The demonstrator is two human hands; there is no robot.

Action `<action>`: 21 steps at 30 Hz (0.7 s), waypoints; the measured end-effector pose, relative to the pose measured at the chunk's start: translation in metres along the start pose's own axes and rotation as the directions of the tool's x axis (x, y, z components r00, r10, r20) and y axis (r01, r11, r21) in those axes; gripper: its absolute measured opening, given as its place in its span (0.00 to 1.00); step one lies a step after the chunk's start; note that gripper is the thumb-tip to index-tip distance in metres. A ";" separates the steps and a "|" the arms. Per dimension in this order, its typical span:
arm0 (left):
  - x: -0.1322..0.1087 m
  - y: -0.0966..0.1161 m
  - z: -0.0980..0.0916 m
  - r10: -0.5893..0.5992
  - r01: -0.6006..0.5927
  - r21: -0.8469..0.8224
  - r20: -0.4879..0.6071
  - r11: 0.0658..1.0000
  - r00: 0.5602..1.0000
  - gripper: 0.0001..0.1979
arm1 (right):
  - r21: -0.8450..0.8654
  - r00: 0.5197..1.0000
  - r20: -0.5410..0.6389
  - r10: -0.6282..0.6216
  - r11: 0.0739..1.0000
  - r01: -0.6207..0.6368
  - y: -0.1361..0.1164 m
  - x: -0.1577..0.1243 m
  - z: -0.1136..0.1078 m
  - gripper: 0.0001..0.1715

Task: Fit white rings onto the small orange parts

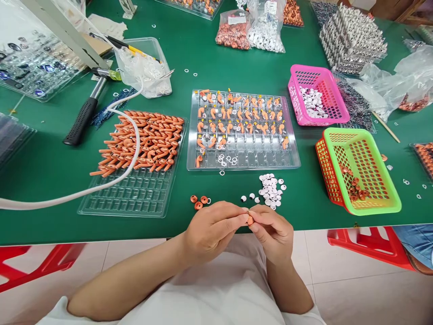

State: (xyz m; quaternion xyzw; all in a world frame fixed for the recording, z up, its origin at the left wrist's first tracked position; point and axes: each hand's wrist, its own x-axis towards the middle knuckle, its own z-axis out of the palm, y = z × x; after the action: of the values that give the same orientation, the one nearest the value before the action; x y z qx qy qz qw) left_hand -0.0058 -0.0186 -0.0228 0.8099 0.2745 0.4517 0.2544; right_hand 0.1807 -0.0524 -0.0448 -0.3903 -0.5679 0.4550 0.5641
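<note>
Plain white tee (216,289), short sleeves I think. Forearms bare right down to the left hand (211,230) and right hand (272,232)

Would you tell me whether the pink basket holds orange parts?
No, the pink basket holds only small white pieces.

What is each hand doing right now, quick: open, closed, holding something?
Left hand: closed, fingertips pinching a small orange part.
Right hand: closed, pinching the same small orange part from the other side.
</note>
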 end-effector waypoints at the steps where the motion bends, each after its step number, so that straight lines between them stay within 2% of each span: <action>1: -0.001 0.000 0.000 0.004 -0.004 0.001 -0.002 1.000 1.000 0.14 | -0.004 1.000 -0.004 -0.011 1.000 0.011 0.001 -0.001 0.001 0.19; 15: -0.003 0.001 0.003 -0.011 0.013 0.040 -0.045 0.999 0.999 0.11 | -0.180 0.989 -0.015 -0.146 0.974 0.141 0.001 -0.001 0.006 0.24; 21: -0.002 0.003 0.004 -0.031 0.032 0.017 -0.050 0.999 0.998 0.13 | -0.219 0.990 0.042 -0.134 0.966 0.140 -0.002 -0.001 0.003 0.24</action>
State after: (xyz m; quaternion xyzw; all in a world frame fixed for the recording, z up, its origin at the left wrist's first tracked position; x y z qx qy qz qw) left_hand -0.0028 -0.0232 -0.0238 0.7962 0.2977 0.4651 0.2472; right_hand 0.1779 -0.0539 -0.0429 -0.4045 -0.6481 0.3540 0.5394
